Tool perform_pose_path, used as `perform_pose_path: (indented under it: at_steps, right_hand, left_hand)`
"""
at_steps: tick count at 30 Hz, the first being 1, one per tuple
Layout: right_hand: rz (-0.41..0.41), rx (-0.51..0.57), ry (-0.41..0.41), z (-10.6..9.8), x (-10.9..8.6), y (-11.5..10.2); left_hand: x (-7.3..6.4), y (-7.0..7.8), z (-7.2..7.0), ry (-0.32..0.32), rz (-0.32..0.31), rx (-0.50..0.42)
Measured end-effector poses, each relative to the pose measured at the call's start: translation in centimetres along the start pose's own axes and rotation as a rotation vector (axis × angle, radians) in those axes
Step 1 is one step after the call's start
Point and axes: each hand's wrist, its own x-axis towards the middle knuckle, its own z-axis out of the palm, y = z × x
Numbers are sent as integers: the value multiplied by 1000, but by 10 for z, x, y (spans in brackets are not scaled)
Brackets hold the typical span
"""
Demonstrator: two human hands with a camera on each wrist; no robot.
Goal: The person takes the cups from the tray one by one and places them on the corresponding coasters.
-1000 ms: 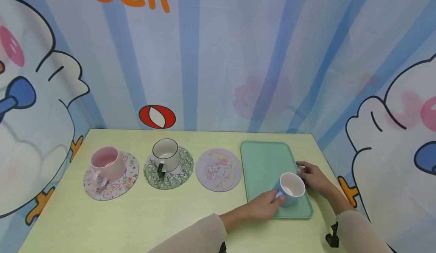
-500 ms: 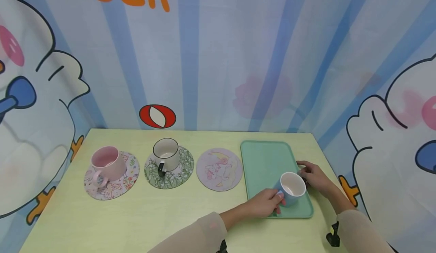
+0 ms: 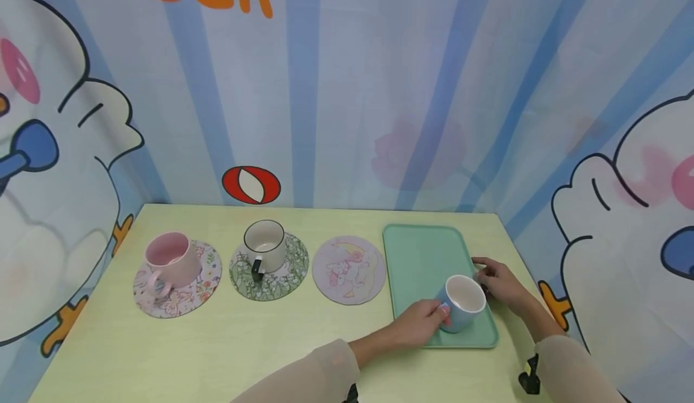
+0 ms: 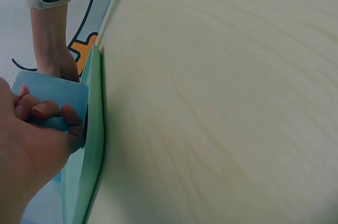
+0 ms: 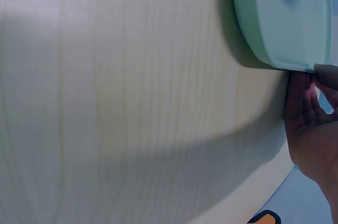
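A light blue mug (image 3: pixel 461 314) with a white inside is at the near right part of the green tray (image 3: pixel 425 249). My left hand (image 3: pixel 416 324) grips the mug at its handle, which the fingers mostly hide. In the left wrist view, curled fingers (image 4: pixel 45 109) lie against the blue wall of the mug, low by the tray's surface. At the tray's right edge is my right hand (image 3: pixel 501 282). The right wrist view shows its thumb (image 5: pixel 326 75) over the tray's rim and the other fingers below, pinching it.
Left of the tray lies a round purple coaster (image 3: pixel 349 270). A white mug (image 3: pixel 265 247) with a black rim stands on a green patterned coaster (image 3: pixel 293 276), and a pink mug (image 3: pixel 181 267) on a floral one (image 3: pixel 208 270). A striped cartoon curtain (image 3: pixel 347 90) hangs behind the table.
The left fingers have shifted slightly on the mug's handle, covering more of it. Mug, tray and right hand stay almost where they were.
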Motion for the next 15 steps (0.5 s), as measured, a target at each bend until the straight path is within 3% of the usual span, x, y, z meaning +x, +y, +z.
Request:
perform_pose_path:
  at_steps: [9, 15]
  right_hand:
    - [-3, -25, 14, 0, 1, 2]
    - [-7, -32, 27, 1, 2, 2]
  left_hand:
    - [-2, 6, -3, 21, 45, -29]
    - [-5, 18, -9, 25, 65, -15]
